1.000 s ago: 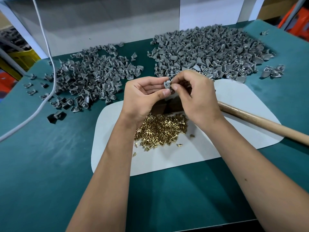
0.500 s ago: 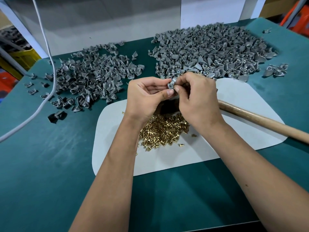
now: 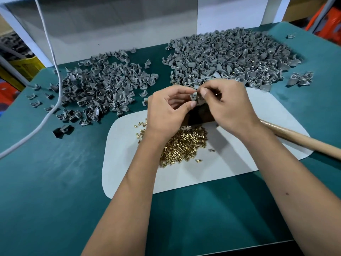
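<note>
Grips the grey part [image 3: 199,103] in the left hand [image 3: 169,111], just above the white mat [image 3: 230,163] on the table [image 3: 55,182]; pinches 1 brass pin [image 3: 197,97] against it with the right hand [image 3: 228,106]. Could fumble the pin if tilted off its hole, losing it in the brass pile [image 3: 184,143] below. No readable writing or brand anywhere.

Small grey plastic piece [image 3: 196,97] (brass pin inserted) held above the mat.
</note>
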The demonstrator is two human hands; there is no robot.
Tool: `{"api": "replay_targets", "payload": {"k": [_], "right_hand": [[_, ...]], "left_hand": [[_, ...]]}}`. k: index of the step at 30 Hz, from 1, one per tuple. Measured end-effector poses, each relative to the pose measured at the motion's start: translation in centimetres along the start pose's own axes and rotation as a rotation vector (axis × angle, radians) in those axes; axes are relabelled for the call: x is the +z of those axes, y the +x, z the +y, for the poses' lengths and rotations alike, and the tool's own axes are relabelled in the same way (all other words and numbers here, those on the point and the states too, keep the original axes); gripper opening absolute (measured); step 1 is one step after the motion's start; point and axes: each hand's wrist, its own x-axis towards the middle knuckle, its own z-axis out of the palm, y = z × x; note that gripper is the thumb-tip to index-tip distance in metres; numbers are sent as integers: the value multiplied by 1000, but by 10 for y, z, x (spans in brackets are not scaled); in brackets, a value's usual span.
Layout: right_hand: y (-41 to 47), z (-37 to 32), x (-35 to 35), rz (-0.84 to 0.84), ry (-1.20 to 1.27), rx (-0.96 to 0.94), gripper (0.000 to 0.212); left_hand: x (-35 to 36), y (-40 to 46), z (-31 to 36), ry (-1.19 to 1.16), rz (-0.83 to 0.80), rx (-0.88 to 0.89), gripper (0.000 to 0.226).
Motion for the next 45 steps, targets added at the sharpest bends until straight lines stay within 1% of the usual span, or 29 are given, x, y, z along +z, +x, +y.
{"api": "replay_targets", "payload": {"k": [3,4,6,8,9,10,13,16,19,22,24,25,27,29,30,31,34,35,36,38,39,41,42,44,45], "right_hand": [[5,11,-20,42,-87,80,13],[7,17,-29,2,-177,136,11],[9,29,-46,-199,-426,259,17],[7,34,-56,-411,-617,340,22],[5,34,-56,-471,-664,352,23],[3,33,-54,-491,-680,353,25],[-2,36,-46,-432,-662,348,30],[0,42,-48,-446,-663,360,34],[7,36,-56,-416,-548,383,36],[14,18,-59,-275,-413,313,32],[16,5,-54,-177,-324,257,34],[15,-2,-50,-159,-277,238,34],[13,-12,-39,-201,-246,194,31],[11,-17,-30,-289,-301,130,29],[12,-19,-28,-299,-326,93,28],[13,-22,-27,-273,-328,62,27],[15,-27,-31,-62,-243,-30,21],[14,-28,-32,-32,-242,-58,19],[12,-28,-30,-69,-284,-66,18],[10,-25,-24,-256,-430,-18,21],[11,-22,-24,-319,-476,12,24],[18,-23,-30,-337,-494,29,25],[20,-24,-34,-284,-468,16,25],[18,-24,-37,-96,-338,-33,24],[15,-24,-35,-71,-328,-56,24]], "left_hand": [[3,-1,-5,155,22,-11,21],[2,-1,-7,201,35,-30,20],[0,0,-7,236,55,-75,21],[-2,1,-6,245,56,-99,24],[-2,1,-5,244,49,-107,27],[-3,1,-4,239,42,-112,28],[-5,2,-3,235,26,-127,24],[-7,2,-5,219,26,-129,17],[-7,2,-6,185,36,-121,18],[-7,3,-7,181,39,-130,23],[-6,4,-9,172,32,-135,22],[-5,4,-10,176,32,-137,21],[-4,4,-10,197,34,-147,18],[-5,5,-10,210,28,-152,16],[-5,5,-9,216,21,-148,15],[-6,5,-9,224,16,-144,13],[-6,5,-8,230,16,-159,11],[-6,5,-8,227,16,-164,13],[-6,5,-7,223,14,-165,15],[-7,6,-6,208,9,-167,19],[-7,6,-6,203,6,-170,22],[-7,5,-5,206,9,-177,25],[-7,5,-6,207,10,-180,24],[-7,5,-7,198,10,-181,22],[-7,5,-8,194,12,-180,22]]}}
